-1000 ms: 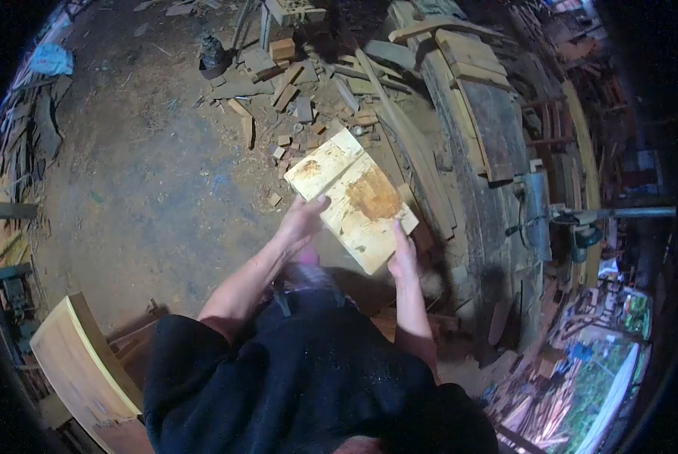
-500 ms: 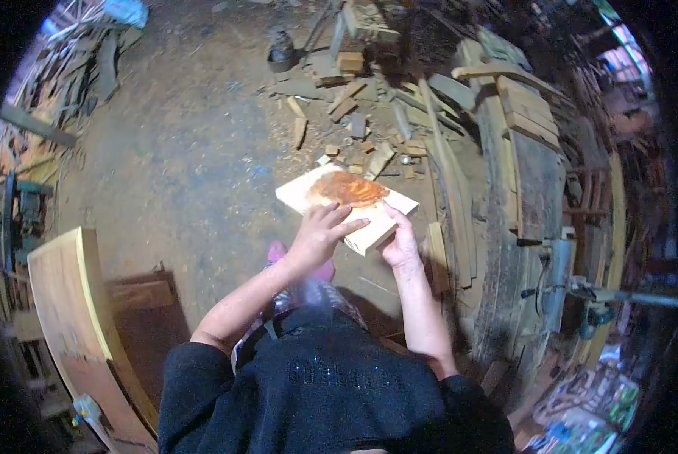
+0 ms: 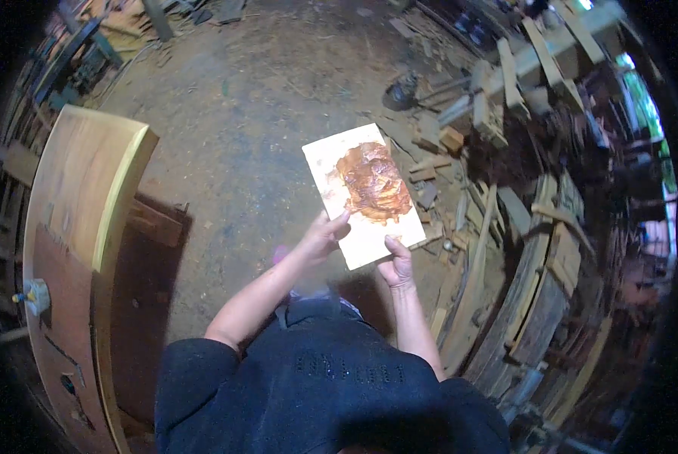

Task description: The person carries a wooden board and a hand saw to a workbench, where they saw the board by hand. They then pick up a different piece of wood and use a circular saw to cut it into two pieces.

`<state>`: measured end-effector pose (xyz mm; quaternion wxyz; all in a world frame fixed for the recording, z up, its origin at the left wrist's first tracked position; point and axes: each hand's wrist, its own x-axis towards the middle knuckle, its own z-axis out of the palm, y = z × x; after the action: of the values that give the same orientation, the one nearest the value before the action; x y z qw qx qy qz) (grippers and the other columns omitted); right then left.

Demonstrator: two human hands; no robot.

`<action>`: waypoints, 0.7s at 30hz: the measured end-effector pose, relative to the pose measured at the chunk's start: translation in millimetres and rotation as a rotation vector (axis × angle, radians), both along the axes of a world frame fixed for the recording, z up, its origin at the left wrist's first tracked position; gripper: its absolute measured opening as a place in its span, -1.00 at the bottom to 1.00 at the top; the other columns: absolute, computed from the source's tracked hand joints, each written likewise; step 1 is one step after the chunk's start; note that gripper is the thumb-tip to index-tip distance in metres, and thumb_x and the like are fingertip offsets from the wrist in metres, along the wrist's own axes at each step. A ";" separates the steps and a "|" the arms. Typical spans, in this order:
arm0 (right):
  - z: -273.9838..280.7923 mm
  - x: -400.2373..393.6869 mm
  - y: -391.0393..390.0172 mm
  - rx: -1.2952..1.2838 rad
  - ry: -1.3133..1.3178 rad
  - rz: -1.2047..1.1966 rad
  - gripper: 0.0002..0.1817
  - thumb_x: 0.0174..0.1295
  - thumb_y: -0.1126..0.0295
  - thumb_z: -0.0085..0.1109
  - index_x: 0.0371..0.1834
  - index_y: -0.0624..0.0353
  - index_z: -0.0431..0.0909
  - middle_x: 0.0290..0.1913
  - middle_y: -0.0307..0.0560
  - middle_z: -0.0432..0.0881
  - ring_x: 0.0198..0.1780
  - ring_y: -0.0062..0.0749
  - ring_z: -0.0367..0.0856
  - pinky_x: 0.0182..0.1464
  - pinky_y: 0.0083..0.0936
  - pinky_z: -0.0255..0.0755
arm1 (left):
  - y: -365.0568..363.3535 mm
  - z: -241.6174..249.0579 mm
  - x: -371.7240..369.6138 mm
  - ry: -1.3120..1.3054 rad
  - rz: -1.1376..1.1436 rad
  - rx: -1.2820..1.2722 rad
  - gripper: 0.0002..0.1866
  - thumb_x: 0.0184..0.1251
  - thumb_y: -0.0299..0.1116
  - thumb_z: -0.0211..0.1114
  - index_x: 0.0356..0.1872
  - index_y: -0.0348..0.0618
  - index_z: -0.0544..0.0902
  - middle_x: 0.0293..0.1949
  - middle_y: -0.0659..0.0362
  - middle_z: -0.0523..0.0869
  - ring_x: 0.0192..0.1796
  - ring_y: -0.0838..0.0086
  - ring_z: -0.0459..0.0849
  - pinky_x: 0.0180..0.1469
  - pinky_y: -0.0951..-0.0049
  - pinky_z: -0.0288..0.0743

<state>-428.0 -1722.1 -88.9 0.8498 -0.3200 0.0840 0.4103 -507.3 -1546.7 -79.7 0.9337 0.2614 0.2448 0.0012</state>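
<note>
Person stands over a dirt floor, both arms out in front, elbows bent, forearms bare below dark sleeves. Between the hands: a pale board, held up off the ground approx. chest-front, flat face turned toward the head camera, long axis running away from the body and tilted a bit to the left at the far end. A big reddish-brown smear covers the middle and upper part of the face.

Left hand comes in from the lower left, wrist straight, grip clamped on the board's near-left edge; thumb lies on the top face, other fingers go under and are hidden. Right hand comes up from below, forearm nearly vertical in the view, grip pinching the near-right corner w/ thumb on top at the bottom edge. Both hands sit at the near end only; far end of the board is free.

Around: a large curved wood panel w/ a yellowish edge stands at the left, well apart from the hands. To the right, beyond the board, a heap of wood scraps and stacked planks on the floor. A dark pot-like thing sits near the scraps; can't tell what exactly.
</note>
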 end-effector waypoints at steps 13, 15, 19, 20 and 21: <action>-9.9 79.4 163.6 -0.150 0.048 0.332 -0.48 0.28 0.16 0.07 0.22 0.21 0.33 0.15 -0.06 0.49 0.14 -0.27 0.48 0.20 -0.23 0.37 | 174.2 -41.5 9.0 -0.066 0.329 0.058 -0.56 0.25 -0.56 0.16 0.15 -0.26 0.29 0.09 0.02 0.51 0.10 0.31 0.54 0.18 0.31 0.45; -12.0 96.4 187.0 -0.309 -0.078 0.467 -0.56 0.34 0.17 -0.03 0.15 0.24 0.37 0.09 -0.08 0.53 0.05 -0.35 0.56 0.06 -0.34 0.49 | 190.3 -49.4 15.9 -0.083 0.294 0.124 -0.55 0.26 -0.56 0.15 0.17 -0.26 0.28 0.08 0.01 0.52 0.10 0.29 0.55 0.17 0.29 0.48; -40.2 114.8 225.5 -0.622 -0.437 0.523 -0.62 0.35 0.10 -0.05 -0.06 0.21 0.50 -0.23 -0.15 0.65 -0.28 -0.46 0.64 -0.27 -0.47 0.57 | 218.6 -63.1 41.3 -0.073 0.290 0.100 -0.53 0.26 -0.53 0.15 0.19 -0.25 0.28 0.11 0.00 0.50 0.11 0.26 0.55 0.17 0.27 0.47; -44.8 123.2 233.5 -0.613 -0.441 0.519 -0.62 0.35 0.10 -0.05 -0.06 0.21 0.50 -0.23 -0.15 0.65 -0.28 -0.46 0.64 -0.27 -0.47 0.57 | 228.1 -70.2 49.8 -0.030 0.266 0.006 -0.50 0.26 -0.51 0.16 0.22 -0.23 0.27 0.14 -0.01 0.48 0.13 0.24 0.54 0.18 0.26 0.46; -49.1 131.8 241.2 -0.723 -0.383 0.579 -0.61 0.34 0.08 -0.03 -0.10 0.20 0.53 -0.28 -0.15 0.66 -0.33 -0.46 0.65 -0.37 -0.47 0.57 | 235.9 -77.1 58.0 0.018 0.239 -0.092 -0.47 0.25 -0.49 0.17 0.25 -0.22 0.25 0.17 -0.02 0.46 0.15 0.22 0.52 0.19 0.24 0.44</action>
<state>-296.2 -1480.9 -138.0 0.5358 -0.6739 -0.0289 0.5079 -449.3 -1310.7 -156.8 0.9356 0.1874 0.2825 0.0987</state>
